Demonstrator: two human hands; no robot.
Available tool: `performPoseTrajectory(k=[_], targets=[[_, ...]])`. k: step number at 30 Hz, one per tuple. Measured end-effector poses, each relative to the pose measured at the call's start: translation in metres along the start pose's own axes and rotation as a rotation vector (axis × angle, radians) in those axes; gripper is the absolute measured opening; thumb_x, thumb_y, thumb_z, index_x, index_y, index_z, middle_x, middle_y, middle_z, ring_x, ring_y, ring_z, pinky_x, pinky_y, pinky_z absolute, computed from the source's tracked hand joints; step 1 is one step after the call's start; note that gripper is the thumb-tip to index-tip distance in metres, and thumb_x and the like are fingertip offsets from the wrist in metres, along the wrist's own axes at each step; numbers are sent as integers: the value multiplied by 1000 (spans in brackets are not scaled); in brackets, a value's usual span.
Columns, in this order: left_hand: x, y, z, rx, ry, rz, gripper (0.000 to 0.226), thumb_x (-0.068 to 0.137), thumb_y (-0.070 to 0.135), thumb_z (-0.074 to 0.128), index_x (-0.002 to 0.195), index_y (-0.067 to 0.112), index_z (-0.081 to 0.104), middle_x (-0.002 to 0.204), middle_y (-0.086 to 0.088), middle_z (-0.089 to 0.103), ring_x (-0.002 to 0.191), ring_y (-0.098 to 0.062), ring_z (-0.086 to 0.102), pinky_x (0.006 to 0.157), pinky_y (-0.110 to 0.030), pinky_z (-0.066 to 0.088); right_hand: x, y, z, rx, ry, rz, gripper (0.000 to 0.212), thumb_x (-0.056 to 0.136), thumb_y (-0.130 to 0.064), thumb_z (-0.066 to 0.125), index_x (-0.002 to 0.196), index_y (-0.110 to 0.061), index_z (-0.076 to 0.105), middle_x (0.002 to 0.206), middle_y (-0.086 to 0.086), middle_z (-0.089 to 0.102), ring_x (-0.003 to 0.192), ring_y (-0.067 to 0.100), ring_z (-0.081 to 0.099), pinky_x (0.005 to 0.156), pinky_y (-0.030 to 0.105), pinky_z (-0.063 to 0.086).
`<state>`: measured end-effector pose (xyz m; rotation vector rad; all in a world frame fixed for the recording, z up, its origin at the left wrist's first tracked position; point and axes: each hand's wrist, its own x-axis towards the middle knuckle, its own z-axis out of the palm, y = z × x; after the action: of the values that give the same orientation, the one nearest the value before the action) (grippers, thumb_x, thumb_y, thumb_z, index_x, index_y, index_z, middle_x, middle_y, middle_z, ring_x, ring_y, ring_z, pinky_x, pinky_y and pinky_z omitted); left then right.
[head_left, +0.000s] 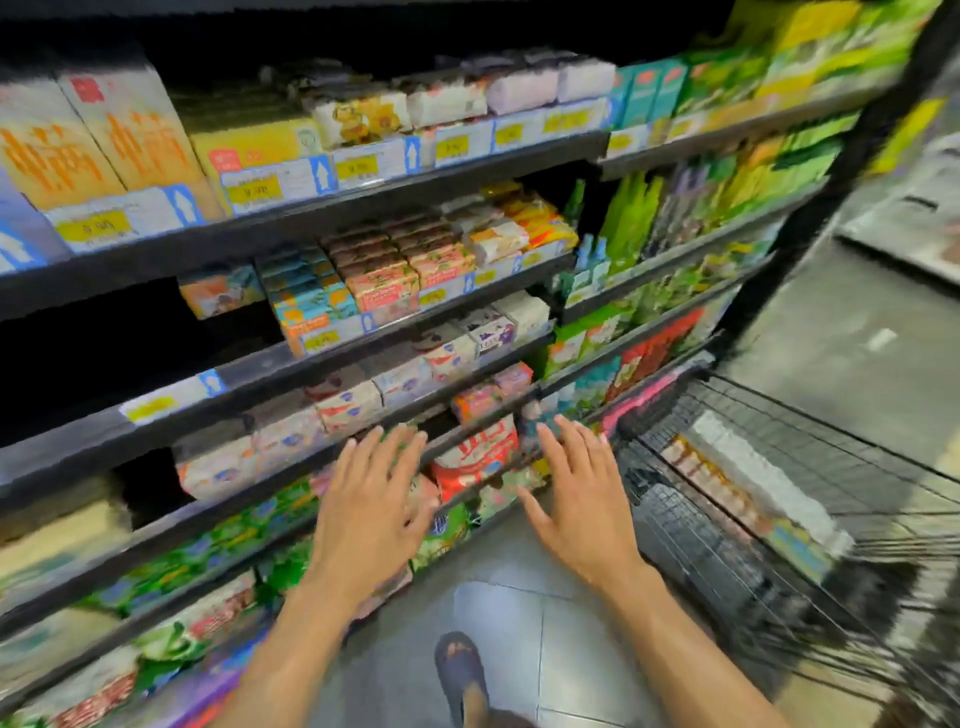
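Packs (475, 457) of soft glossy plastic line dark flat shelves (260, 371); left hand (366, 514) and right hand (584, 504) hover palm-down, fingers (363, 452) spread apart.

Between our left hand (363, 499) and right hand (582, 499) a gap stays open toward the red-and-white pack (475, 454). A black shelf rail (483, 423) crosses just above it (tight overhead). The wire cart (675, 519) crowds our right side, and the tiled floor (509, 613) below is free.
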<state>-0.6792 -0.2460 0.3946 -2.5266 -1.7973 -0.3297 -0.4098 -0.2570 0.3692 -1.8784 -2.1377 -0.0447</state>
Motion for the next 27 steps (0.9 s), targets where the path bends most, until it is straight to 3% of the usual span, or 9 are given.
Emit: performPoseTrajectory(k=[10,15,17,21,27], targets=[[47,152,44,-63,-120,240,77,90,63,36,153,19,45,159,-8,42,147,-31,36,124,-49,25,-86,132,-33,-41,-4,366,81,96,-61,52,162,-19,31,167,10,29,156,30,19,130,48,13],[97,241,70,-91,-165,337,79,90,65,36,155,21,42,160,-9,41,147,-32,37,124,-50,28,-105,215,-40,-10,-26,495,83,95,-58,56,163,-21,26,166,8,30,155,30,21,130,40,1],[116,281,82,-93,-198,373,77,91,65,40,152,18,47,155,-12,47,143,-33,43,121,-50,31,-112,252,-41,-10,-8,526,84,92,-55,63,160,-18,32,162,10,36,152,32,28,129,40,3],[149,358,112,-134,-251,402,76,91,62,45,150,15,50,152,-12,50,139,-34,46,117,-53,36,-130,327,-39,1,-10,629,85,89,-55,67,157,-16,35,160,14,42,149,36,36,127,51,26],[193,449,149,-117,-333,443,75,90,60,45,146,11,53,148,-14,53,136,-35,49,113,-53,41,-154,419,-33,22,-68,734,81,94,-58,58,158,-14,37,160,16,40,149,36,33,127,49,23]])
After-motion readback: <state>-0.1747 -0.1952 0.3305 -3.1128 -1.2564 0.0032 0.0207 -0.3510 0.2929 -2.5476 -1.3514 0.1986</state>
